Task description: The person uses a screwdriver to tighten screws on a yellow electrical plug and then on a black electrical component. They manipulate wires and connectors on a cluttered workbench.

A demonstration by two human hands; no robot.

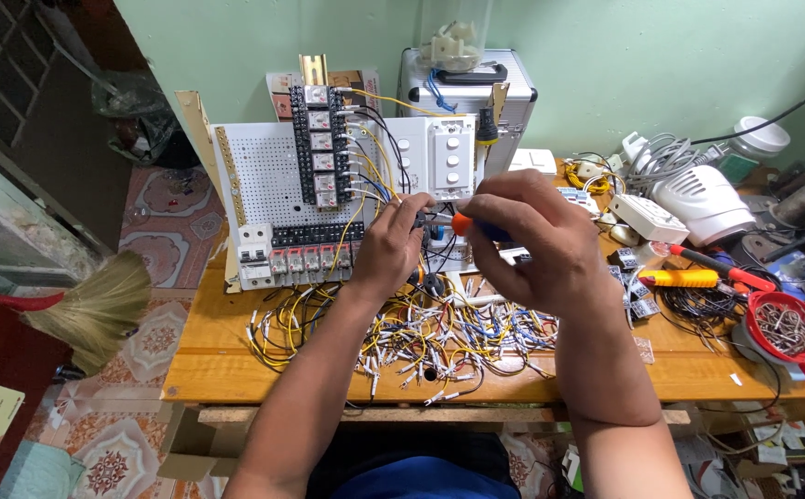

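Near: loose wires (421,337) on table (208,360) | my right hand (536,245) clamped on screwdriver (462,224), over the table in front of the panel (273,185) | left hand (391,248) pinched at its tip; what it holds, cannot tell | long axis level, tip pointing left | judgement: keep the tip square, turn slowly.

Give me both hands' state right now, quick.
Left hand: closed on something small by the panel; cannot tell what.
Right hand: closed on a screwdriver.

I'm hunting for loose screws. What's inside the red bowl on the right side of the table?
The red bowl holds a heap of silvery metal screws. Whatever lies beneath the heap, and the bowl's bottom, is covered.
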